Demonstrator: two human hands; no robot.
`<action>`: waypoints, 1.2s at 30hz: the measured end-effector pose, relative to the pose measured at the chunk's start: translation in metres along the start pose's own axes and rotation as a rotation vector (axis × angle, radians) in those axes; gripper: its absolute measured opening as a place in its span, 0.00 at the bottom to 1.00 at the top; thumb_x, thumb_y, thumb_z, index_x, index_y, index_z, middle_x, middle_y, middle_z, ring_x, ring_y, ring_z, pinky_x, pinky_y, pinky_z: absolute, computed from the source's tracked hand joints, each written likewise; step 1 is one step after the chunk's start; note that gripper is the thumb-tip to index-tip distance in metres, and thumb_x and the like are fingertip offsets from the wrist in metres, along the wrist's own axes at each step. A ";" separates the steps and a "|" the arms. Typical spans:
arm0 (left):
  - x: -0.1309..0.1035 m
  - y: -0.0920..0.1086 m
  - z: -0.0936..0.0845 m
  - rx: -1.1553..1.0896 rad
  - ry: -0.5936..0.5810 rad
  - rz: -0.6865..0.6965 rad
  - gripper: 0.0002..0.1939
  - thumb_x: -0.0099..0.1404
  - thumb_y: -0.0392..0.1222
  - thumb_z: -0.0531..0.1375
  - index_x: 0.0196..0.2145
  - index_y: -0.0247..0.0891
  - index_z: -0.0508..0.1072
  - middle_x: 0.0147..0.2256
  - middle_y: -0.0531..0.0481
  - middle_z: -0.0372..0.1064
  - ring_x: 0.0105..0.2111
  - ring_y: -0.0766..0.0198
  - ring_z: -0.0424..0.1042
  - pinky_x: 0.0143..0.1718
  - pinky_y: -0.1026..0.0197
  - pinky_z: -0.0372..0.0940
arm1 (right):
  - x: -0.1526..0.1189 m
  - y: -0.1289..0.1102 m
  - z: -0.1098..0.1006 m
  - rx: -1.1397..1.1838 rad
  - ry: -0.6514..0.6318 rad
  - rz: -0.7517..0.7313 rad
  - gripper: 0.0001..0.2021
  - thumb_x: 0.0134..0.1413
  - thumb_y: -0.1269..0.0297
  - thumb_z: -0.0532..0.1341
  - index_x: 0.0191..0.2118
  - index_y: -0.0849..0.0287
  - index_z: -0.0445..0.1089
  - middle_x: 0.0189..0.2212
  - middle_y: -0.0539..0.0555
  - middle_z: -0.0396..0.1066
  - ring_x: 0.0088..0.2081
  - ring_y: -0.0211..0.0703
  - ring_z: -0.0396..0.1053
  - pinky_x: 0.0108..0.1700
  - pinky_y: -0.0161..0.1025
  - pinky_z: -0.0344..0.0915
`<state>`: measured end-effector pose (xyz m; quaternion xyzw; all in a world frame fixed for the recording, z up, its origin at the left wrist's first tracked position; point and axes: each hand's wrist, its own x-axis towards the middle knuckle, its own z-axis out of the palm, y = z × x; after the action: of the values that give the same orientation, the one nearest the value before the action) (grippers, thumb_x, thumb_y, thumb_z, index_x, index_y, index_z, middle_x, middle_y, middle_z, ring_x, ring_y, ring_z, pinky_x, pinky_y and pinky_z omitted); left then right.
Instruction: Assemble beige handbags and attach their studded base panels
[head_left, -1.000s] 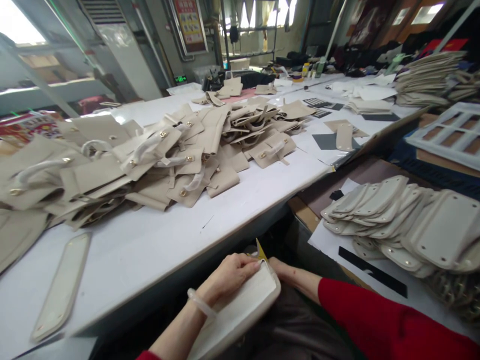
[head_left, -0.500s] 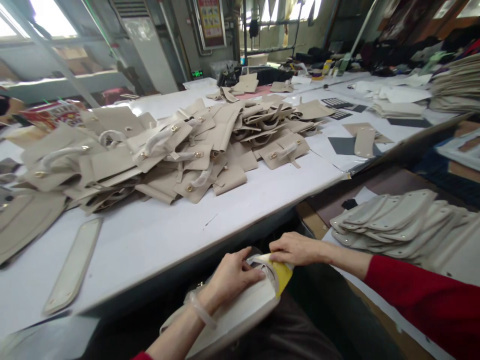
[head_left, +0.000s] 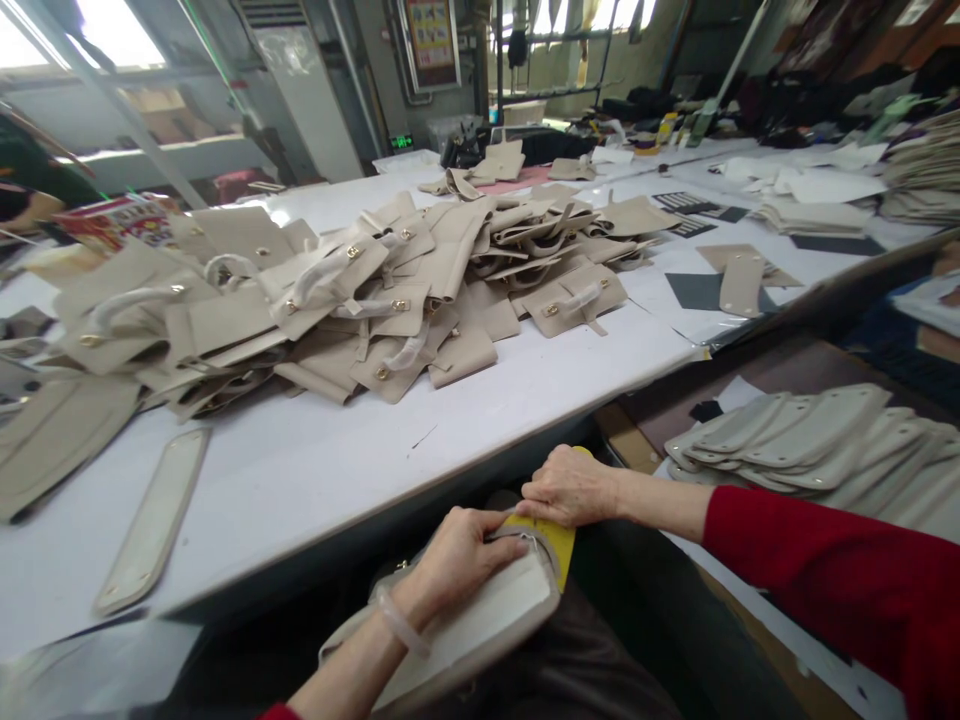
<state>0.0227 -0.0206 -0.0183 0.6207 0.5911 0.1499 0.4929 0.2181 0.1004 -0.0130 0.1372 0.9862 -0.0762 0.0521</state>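
A beige bag piece (head_left: 487, 620) with a pale inner face lies over my lap at the bottom centre. My left hand (head_left: 457, 560) grips its upper end, thumb on the pale face and fingers over the far edge. At that end, a yellow sheet (head_left: 561, 545) sits against the curved rim. My right hand (head_left: 566, 487) is closed on the yellow sheet, just right of my left fingertips. The sheet's upper tip shows above the right knuckles. The bag's underside is hidden.
Beige bag parts with wrapped handles (head_left: 405, 300) are heaped across the white table (head_left: 480, 430). A long pale strip (head_left: 154, 520) lies at left. Stacked padded panels (head_left: 810, 440) are at right. The table's front edge runs just beyond my hands.
My right hand has moved slightly left and up, closer to my left fingers, with the yellow sheet. My left hand keeps its grip on the bag piece. The view has shifted a little.
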 end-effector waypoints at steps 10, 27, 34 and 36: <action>0.000 0.004 0.001 0.247 0.020 0.082 0.24 0.68 0.59 0.52 0.33 0.39 0.80 0.24 0.51 0.70 0.22 0.65 0.61 0.27 0.62 0.52 | -0.005 -0.008 0.007 0.004 -0.045 0.042 0.26 0.71 0.52 0.44 0.33 0.58 0.74 0.28 0.57 0.79 0.28 0.45 0.75 0.28 0.36 0.49; -0.054 -0.045 -0.054 -0.295 0.255 -0.163 0.26 0.62 0.65 0.57 0.43 0.42 0.79 0.42 0.49 0.77 0.45 0.52 0.71 0.48 0.60 0.59 | -0.016 -0.046 0.029 0.138 0.082 0.293 0.25 0.70 0.51 0.45 0.28 0.55 0.69 0.27 0.52 0.75 0.32 0.46 0.72 0.36 0.41 0.53; -0.150 -0.125 -0.024 -0.701 0.392 -0.389 0.39 0.59 0.74 0.53 0.44 0.32 0.75 0.37 0.41 0.76 0.38 0.53 0.74 0.43 0.54 0.65 | 0.049 -0.066 0.016 0.245 0.143 0.213 0.28 0.69 0.46 0.44 0.24 0.55 0.65 0.24 0.51 0.71 0.29 0.44 0.66 0.36 0.42 0.50; -0.143 -0.131 0.001 -0.841 0.383 -0.369 0.39 0.62 0.74 0.50 0.43 0.31 0.75 0.37 0.40 0.76 0.39 0.53 0.74 0.44 0.53 0.65 | 0.080 -0.082 0.011 0.203 0.146 0.120 0.27 0.70 0.48 0.44 0.24 0.56 0.65 0.24 0.51 0.71 0.29 0.44 0.66 0.37 0.42 0.50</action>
<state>-0.0897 -0.1710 -0.0654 0.2142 0.6594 0.3970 0.6014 0.1195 0.0414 -0.0226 0.2055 0.9647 -0.1619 -0.0297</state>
